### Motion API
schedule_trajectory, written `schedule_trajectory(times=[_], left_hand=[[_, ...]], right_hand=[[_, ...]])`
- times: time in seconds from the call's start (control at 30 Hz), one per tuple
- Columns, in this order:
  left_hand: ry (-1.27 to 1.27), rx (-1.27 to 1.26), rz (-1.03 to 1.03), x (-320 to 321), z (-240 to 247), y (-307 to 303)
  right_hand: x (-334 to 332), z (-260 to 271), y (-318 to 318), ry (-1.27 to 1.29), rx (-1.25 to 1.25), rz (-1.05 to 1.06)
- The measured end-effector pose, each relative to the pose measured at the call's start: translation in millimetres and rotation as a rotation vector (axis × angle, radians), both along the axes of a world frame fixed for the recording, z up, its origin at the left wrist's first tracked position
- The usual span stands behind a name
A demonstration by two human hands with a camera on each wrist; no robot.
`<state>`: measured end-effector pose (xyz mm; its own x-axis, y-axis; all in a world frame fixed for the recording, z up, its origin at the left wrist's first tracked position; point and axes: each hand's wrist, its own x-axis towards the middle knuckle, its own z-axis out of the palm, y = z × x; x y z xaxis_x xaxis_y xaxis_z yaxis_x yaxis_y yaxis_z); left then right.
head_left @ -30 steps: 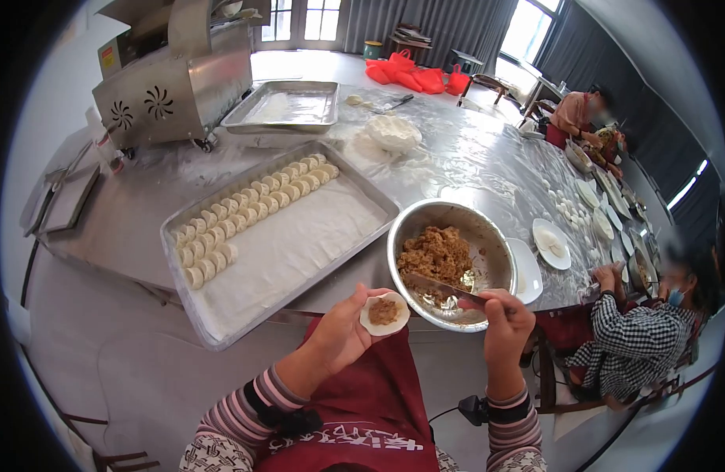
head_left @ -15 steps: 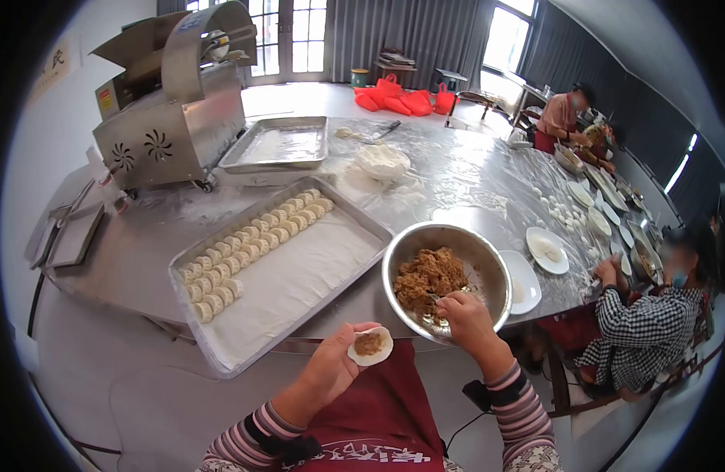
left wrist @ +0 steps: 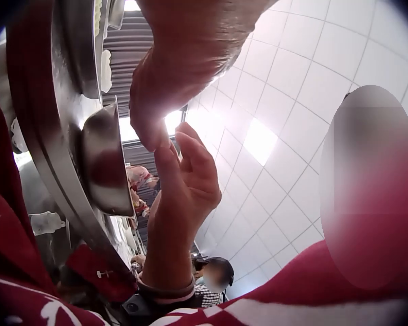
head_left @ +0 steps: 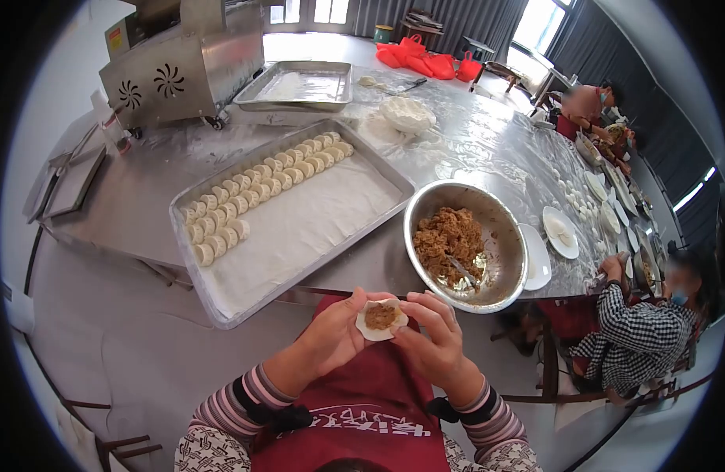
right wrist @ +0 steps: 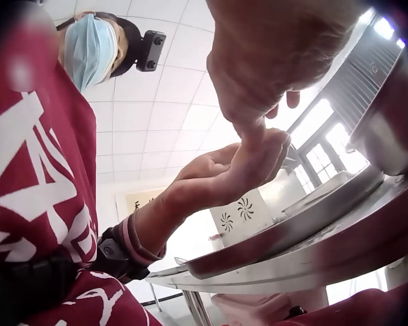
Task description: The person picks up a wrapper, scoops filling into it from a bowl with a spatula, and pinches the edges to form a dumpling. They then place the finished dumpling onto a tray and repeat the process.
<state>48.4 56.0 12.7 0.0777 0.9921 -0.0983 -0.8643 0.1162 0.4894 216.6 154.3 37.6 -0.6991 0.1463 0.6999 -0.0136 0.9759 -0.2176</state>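
Right hand (head_left: 437, 338) moved from bowl (head_left: 504, 236) (filling (head_left: 447, 236) inside) | joins left hand (head_left: 333, 334) pinching 1 wrapper (head_left: 375, 333) | tray (head_left: 315, 216): dumplings (head_left: 261, 192)

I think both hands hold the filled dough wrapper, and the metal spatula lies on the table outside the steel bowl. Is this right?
Not quite: the head view shows the metal spatula lying inside the steel bowl, at the brown filling, not on the table. The rest is right: the left hand and the right hand both hold the filled dough wrapper.
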Motion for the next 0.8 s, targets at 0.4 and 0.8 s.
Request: schedule_trajectory(times=[0.4,0.8], left_hand=[[0.800,0.104,0.300,18,-12,-16],[0.805,0.051,0.284,29,-21,-15]], right_hand=[[-21,-15,-20,0.208,-0.602,-0.126],[-3,-30,-17,0.000,-0.617,-0.059]])
